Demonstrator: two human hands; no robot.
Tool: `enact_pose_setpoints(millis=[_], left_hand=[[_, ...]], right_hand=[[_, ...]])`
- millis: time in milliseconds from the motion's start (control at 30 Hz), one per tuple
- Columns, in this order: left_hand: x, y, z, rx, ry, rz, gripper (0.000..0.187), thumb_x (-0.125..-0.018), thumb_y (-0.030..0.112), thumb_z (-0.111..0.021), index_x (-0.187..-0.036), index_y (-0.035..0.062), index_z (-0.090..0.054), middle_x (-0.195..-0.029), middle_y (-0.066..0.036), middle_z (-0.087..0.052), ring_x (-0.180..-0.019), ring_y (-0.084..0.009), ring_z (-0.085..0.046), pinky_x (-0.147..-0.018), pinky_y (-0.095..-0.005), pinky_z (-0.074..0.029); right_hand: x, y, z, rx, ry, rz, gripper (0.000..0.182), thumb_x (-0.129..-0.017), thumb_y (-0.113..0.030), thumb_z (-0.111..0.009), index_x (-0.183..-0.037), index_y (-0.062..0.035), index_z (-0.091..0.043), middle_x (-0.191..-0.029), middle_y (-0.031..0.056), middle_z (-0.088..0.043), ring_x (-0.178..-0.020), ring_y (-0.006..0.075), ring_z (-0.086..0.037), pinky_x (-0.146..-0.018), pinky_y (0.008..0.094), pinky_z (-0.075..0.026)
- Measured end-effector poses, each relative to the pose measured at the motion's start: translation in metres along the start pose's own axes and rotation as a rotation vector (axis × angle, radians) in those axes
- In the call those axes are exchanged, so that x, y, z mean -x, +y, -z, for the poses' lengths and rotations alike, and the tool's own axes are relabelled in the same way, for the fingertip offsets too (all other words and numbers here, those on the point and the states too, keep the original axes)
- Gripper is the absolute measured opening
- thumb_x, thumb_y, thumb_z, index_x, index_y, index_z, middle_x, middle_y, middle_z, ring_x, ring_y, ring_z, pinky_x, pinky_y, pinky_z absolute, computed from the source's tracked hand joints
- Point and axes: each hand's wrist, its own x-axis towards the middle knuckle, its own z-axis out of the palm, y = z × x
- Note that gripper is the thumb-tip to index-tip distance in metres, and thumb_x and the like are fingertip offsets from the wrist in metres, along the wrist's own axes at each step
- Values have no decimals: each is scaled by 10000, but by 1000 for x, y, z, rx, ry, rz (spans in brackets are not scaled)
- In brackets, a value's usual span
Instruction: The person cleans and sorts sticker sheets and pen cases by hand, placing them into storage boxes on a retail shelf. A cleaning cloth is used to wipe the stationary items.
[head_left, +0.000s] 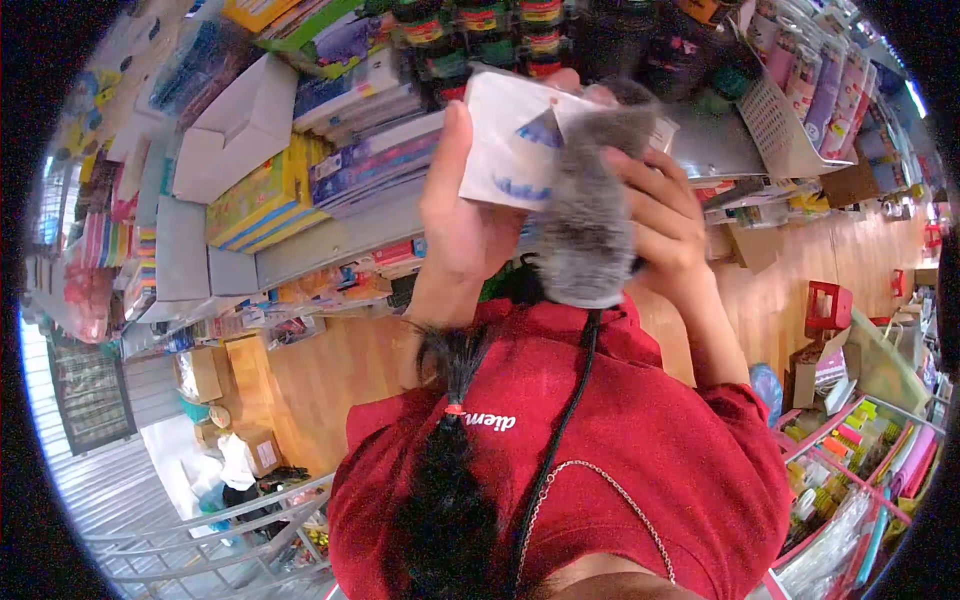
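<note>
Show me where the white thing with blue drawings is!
The white thing is upper-middle in the head view, in the left hand, left of the grey fuzzy thing.

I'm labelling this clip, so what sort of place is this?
Likely a shop, perhaps for stationery or craft supplies: in view are stacked yellow packs, dark jars with coloured labels, and a white perforated basket of packaged goods.

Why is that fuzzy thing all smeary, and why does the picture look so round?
Head view: the grey fuzzy item by the right hand is smeared, probably motion blur; the white item with blue prints looks soft too; the lettering is clearer; the scene bulges inside black corners, likely a wide lens.
</note>
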Motion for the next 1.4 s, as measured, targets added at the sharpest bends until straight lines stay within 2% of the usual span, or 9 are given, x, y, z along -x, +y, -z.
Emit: enact_pose_setpoints(millis=[100,333,567,667,767,900,1100,1233,1400], left_hand=[[-18,-1,3,96,-133,-34,591,-890,440,-304,-1199,-54,-404,-1199,-183,-476,-1095,-285,-467,-937,-372,-349],[-68,-39,15,-753,131,-121,375,-860,318,-506,-850,-43,-605,-740,-79,-621,-675,-114,-558,-607,-266,-422],[-89,-77,20,-1550,191,-265,250,-858,182,-472,-994,-16,-540,-830,-230,-593,-774,-368,-577,-709,-414,-441],[-92,-84,27,-1699,173,-542,215,-851,160,-472,-974,-1,-546,-856,-194,-583,-831,-345,-562,-732,-412,-441],[-92,-88,29,-2113,122,-587,190,-739,50,-502,-913,-24,-522,-916,-169,-488,-897,-315,-499,-734,-350,-462],[-83,-83,24,-2067,128,-537,218,-749,92,-507,-953,32,-557,-987,-127,-509,-901,-306,-502,-795,-383,-442],[-25,42,-10,-1705,77,-1134,142,-693,96,-598,-831,81,-627,-965,-85,-571,-892,-261,-530,-781,-352,-429],[9,163,28,-1995,586,-1401,155,-749,166,-605,-861,63,-635,-901,-74,-608,-859,-256,-538,-794,-344,-411],[-3,267,146,-2575,948,-588,311,-773,327,-595,-913,50,-615,-1001,-156,-559,-924,-316,-543,-767,-400,-449]], right_hand=[[38,17,30,99,116,-197,182,-618,-146,-617,-730,-7,-586,-905,164,-606,-816,336,-587,-731,402,-475],[110,20,74,603,731,-726,200,-737,-12,-620,-915,74,-586,-916,140,-616,-799,219,-574,-735,333,-442],[136,23,54,494,571,-853,261,-703,-35,-670,-924,64,-575,-848,162,-594,-791,259,-560,-708,341,-436],[136,25,51,509,537,-765,264,-703,-43,-674,-923,64,-575,-854,160,-594,-805,258,-560,-718,340,-435],[139,23,46,434,552,-857,278,-705,-60,-683,-938,54,-583,-857,161,-594,-798,259,-557,-724,349,-437],[138,18,41,548,522,-951,316,-704,-92,-701,-962,42,-577,-876,162,-592,-799,265,-555,-737,354,-437],[129,21,31,271,769,-953,305,-826,-112,-569,-1100,13,-516,-1094,103,-544,-971,214,-505,-862,333,-399],[109,16,11,-18,1083,-1048,441,-782,-248,-651,-1083,33,-494,-1073,151,-549,-911,247,-544,-789,363,-472],[57,-4,-5,-201,1196,-1160,505,-801,-344,-612,-1091,48,-482,-1083,157,-537,-901,248,-550,-753,363,-497]])
